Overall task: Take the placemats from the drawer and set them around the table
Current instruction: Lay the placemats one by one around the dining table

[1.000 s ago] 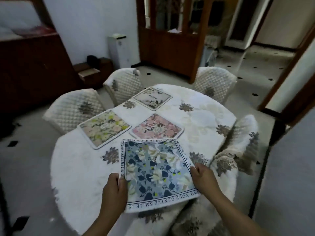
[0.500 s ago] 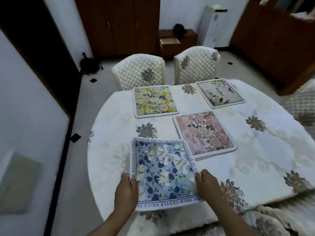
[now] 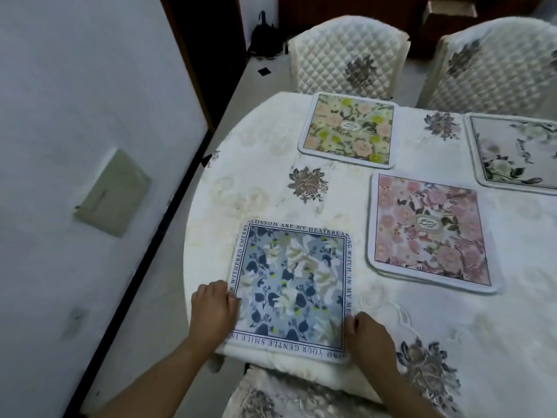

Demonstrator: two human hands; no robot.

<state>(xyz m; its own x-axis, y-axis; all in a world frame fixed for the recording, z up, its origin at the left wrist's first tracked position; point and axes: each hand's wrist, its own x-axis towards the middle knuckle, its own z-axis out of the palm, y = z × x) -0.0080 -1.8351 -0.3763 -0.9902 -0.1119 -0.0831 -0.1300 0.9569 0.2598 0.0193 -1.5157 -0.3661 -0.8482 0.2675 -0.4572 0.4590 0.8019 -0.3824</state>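
A blue floral placemat (image 3: 291, 288) with a text border lies flat at the near edge of the round table (image 3: 265, 191). My left hand (image 3: 212, 312) grips its left side and my right hand (image 3: 369, 336) grips its lower right side. A pink floral placemat (image 3: 431, 233) sits on a small stack to the right. A yellow-green floral placemat (image 3: 349, 129) lies at the far edge. A grey floral placemat (image 3: 515, 152) lies at the far right, cut off by the frame.
Two quilted white chairs (image 3: 346, 55) (image 3: 494, 67) stand behind the table. A covered chair (image 3: 286, 396) sits right below my hands. A white wall (image 3: 75, 146) with a dark baseboard runs close on the left. Dark wooden furniture (image 3: 346, 7) is at the back.
I have moved leftward around the table carrying the blue placemat in both hands. It now rests flat at the near left edge. The other placemats have not moved.
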